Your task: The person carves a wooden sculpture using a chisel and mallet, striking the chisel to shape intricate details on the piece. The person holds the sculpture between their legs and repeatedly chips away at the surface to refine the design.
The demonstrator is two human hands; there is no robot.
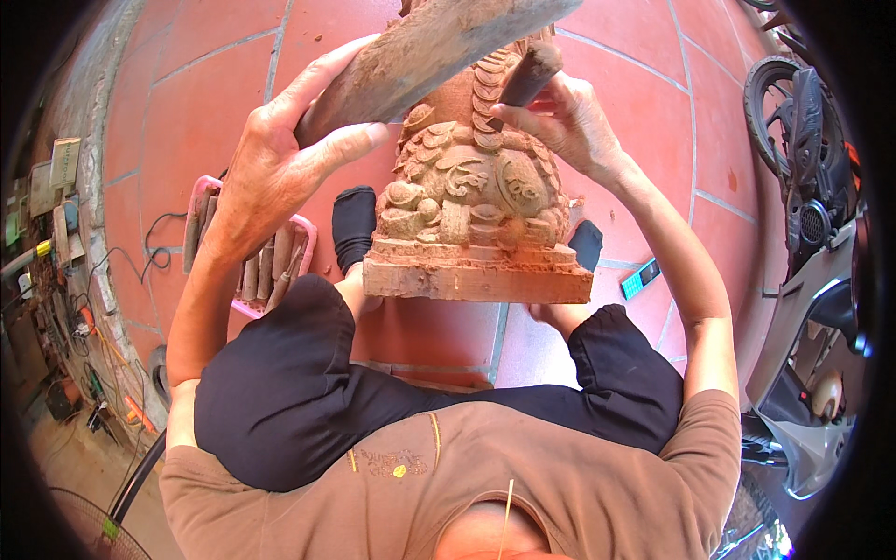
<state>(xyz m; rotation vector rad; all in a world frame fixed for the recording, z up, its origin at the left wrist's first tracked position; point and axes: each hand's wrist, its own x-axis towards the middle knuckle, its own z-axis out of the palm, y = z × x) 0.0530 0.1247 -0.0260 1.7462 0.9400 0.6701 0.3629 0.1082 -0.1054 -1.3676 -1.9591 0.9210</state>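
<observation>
Between my feet stands a carved wooden sculpture (481,177) on a square block base, its front covered in coin-like discs and rounded relief. My left hand (289,140) is closed around a thick, worn wooden mallet (411,65), which slants up to the right across the sculpture's top. On the sculpture's upper right, my right hand (569,121) grips a chisel (532,75) by its dark wooden handle. The handle's battered end points up toward me, and the blade is hidden. The mallet lies close to the handle in view; I cannot tell whether they touch.
A pink basket (311,235) of wooden-handled tools sits left of my leg. Right of my foot lies a turquoise phone (640,278) on the red tiled floor (644,121). A motorbike (812,243) stands at the right; a black cable (149,257) and clutter line the left.
</observation>
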